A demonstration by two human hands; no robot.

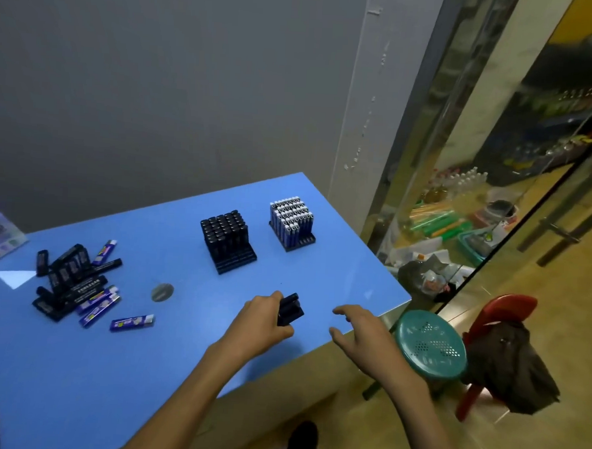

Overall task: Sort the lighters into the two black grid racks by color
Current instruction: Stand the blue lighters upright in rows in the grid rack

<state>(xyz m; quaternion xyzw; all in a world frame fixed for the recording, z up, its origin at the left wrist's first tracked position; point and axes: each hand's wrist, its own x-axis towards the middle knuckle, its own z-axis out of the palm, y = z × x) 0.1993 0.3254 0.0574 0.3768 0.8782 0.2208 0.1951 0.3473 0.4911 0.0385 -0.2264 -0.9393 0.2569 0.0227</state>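
While my left hand (264,320) curls around a small bundle of black lighters (289,309), thumb on one side and fingers wrapped on the other, that bundle sits low over the blue table (163,365), on the near side of the black-lighter rack (227,241) and well apart from it. My right hand (357,330) hovers beside the bundle with its fingers spread and loosely bent, holding nothing. To do this step well, I judge I should steady the bundle with the left and pick off one lighter at a time with the right, then drop each upright into a free cell; the open cells look to be the front rows of that rack, on its side nearest me. Right of that rack and apart from it stands the blue-lighter rack (293,224), nearly full, so black ones must not stray there. Left of the black-lighter rack, well away, lies the loose pile of unsorted lighters (75,281), black and blue mixed. Between my hands and the rack the tabletop is bare, giving room to reach. Its right edge runs close under my right hand, with a green stool (430,344) below, so a fumbled lighter could fall off there.
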